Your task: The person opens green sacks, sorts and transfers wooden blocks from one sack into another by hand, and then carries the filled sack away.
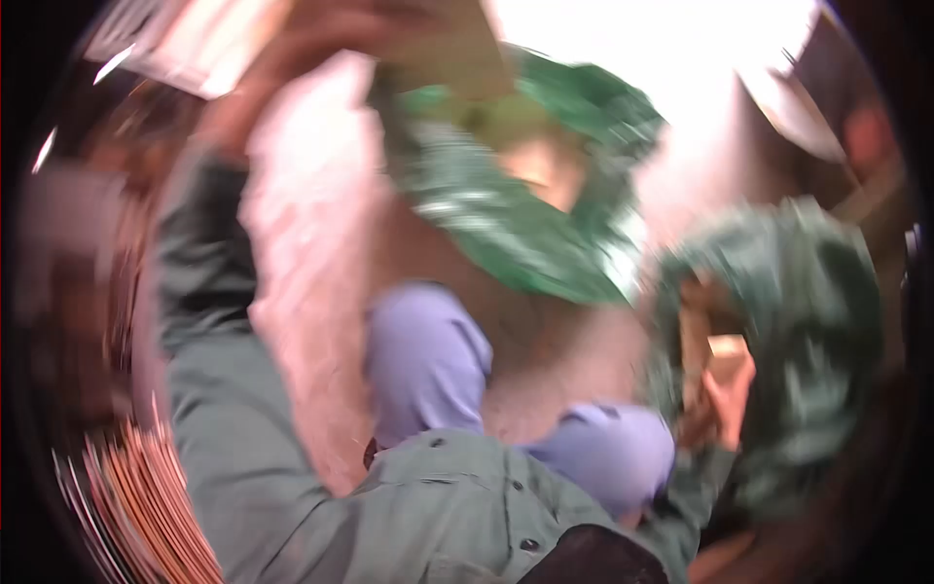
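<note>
Smeared by motion, my left hand [336,31] reaches to the top of the view and grips a brown box-like piece [457,58]. Beneath that piece lies an open green plastic bag [516,243] with pale and light-brown things inside, too blurred to name. At the right, my right hand [728,394] is closed on a small pale block [727,350]. It is at the opening of a second, darker green bag [817,311], where more brown pieces show.
A stack of thin flat sheets [146,496] stands at the lower left. My bent knees [428,360] are between the arms, over a pale floor [302,243]. Blurred dark objects line the left side, and a reddish shape [866,136] is at the upper right.
</note>
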The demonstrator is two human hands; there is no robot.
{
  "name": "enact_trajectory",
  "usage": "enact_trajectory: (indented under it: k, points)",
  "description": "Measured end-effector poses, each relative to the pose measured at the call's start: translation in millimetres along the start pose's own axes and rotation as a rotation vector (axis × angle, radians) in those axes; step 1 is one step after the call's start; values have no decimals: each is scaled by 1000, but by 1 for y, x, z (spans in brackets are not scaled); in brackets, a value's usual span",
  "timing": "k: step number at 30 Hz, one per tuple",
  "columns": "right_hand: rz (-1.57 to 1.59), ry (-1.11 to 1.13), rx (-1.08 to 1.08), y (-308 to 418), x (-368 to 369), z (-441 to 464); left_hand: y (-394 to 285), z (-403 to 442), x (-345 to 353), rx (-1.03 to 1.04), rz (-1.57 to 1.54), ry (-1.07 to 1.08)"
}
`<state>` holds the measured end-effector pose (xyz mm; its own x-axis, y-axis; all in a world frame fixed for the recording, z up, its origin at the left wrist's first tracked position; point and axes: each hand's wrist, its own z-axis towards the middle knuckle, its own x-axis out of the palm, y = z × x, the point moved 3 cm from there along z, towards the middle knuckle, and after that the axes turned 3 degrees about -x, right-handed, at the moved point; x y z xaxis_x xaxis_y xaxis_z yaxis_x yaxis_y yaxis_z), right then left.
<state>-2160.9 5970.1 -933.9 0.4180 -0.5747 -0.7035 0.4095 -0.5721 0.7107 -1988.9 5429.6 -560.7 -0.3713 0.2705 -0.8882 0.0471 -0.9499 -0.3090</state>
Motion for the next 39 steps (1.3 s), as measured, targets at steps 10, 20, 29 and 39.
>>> enact_trajectory:
  k: [10, 20, 29, 39]
  points:
    - [313, 212, -233, 146, 81, 121, 57, -139, 229, 426, 594, -148]
    - [626, 634, 193, 263, 243, 253, 104, -184, 305, 148, 483, -209]
    - [1097, 882, 765, 237, 369, 194, 141, -254, 262, -573, 567, -236]
    - [1110, 666, 758, 251, 392, 202, 203, -290, 318, -1464, -1144, -558]
